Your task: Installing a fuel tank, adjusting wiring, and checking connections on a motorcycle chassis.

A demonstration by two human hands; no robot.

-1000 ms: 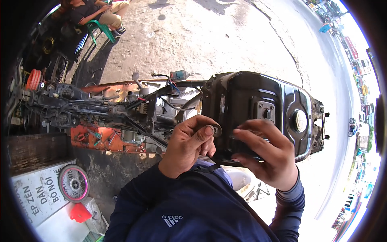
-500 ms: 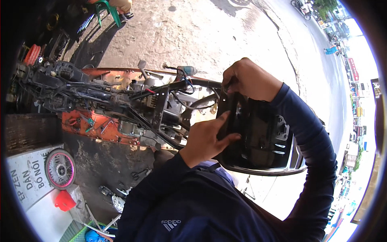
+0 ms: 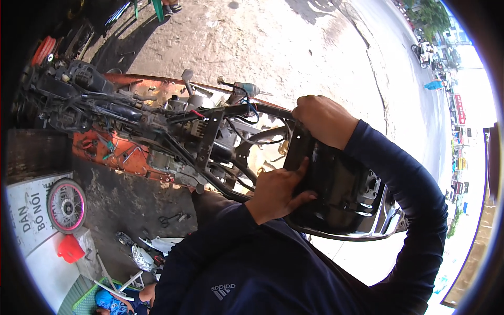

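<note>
A glossy black molded motorcycle part [image 3: 336, 194], with a metal bracket [image 3: 372, 185] on its right side, sits at the rear end of a stripped motorcycle frame [image 3: 210, 142]. My left hand [image 3: 278, 193] rests on the part's left side, thumb and index finger spread over its surface; the other fingers are partly hidden. At the far corner, where a frame tube meets the black part, my right hand [image 3: 324, 119] is closed with its fingers curled down. Whatever lies between those fingertips is hidden.
Orange panels or boards [image 3: 113, 152] flank the frame. A teal power drill [image 3: 245, 89] lies beyond it, near loose wires. At lower left are a pink-rimmed wheel [image 3: 66, 206], a red container [image 3: 70, 249] and a seated person in blue [image 3: 113, 300]. A road with motorbikes runs at upper right.
The view has shifted slightly. My right hand has lowered and flattened against the far corner, its fingers curled tighter. My left hand stays on the black part, thumb and index finger spread.
</note>
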